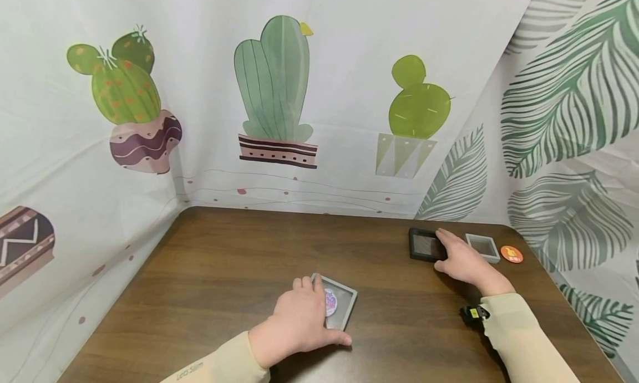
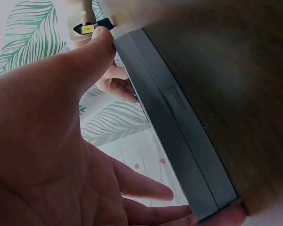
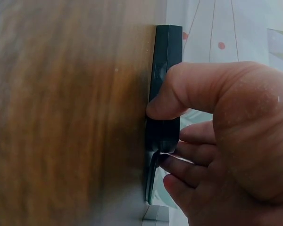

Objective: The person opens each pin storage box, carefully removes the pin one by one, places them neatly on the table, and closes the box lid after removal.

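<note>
My left hand (image 1: 299, 316) spans a grey square box with a clear top (image 1: 348, 304), thumb at its near corner and fingers at the far one. A round purple badge (image 1: 331, 302) shows inside, partly covered by the hand. In the left wrist view, the side of the grey box (image 2: 170, 117) carries a raised PUSH mark and a seam. Farther right, my right hand (image 1: 464, 261) holds a black frame-like box (image 1: 423, 245) at its right end. The right wrist view shows the thumb pressed on the side of the black box (image 3: 165, 132).
To the right of the black box lie a light grey box with a clear top (image 1: 483, 245) and a round orange badge (image 1: 511, 254). A thin dark piece (image 3: 152, 181) sticks out beside the black box. Printed curtains (image 1: 344, 95) border the wooden table (image 1: 239, 250).
</note>
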Motion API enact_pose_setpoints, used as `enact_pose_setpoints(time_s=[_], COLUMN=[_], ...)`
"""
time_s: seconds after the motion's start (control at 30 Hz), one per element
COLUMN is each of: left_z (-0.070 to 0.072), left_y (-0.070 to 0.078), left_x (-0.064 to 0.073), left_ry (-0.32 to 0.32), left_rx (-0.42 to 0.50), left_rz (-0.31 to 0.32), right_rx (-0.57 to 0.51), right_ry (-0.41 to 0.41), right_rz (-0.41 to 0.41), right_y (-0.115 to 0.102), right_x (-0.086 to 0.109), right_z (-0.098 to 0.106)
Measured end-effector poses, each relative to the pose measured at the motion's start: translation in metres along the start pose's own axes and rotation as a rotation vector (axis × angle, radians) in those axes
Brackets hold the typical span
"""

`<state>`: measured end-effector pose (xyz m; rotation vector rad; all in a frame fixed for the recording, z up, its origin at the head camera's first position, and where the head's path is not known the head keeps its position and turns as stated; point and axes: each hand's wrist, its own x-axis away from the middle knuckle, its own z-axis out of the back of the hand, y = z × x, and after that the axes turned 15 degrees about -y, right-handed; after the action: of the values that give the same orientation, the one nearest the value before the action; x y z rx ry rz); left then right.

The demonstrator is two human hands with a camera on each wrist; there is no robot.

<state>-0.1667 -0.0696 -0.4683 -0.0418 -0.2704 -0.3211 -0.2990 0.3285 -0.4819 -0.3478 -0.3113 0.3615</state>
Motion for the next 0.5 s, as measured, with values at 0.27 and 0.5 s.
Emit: enact_pose_setpoints(time_s=[0.27, 0.5], left_z=[0.0, 0.002], left_y=[-0.0035, -0.0072], left_x=[-0.0003, 0.0006], left_ry=[-0.002, -0.023], left_rx=[-0.027, -0.023], left_rz=[-0.025, -0.037], right_rx=[-0.003, 0.012], right_ry=[-0.002, -0.002], right_rz=[-0.001, 0.0], right_y=[0.0002, 0.001], right_x=[-0.0011, -0.0022], right_z=[-0.0011, -0.0014])
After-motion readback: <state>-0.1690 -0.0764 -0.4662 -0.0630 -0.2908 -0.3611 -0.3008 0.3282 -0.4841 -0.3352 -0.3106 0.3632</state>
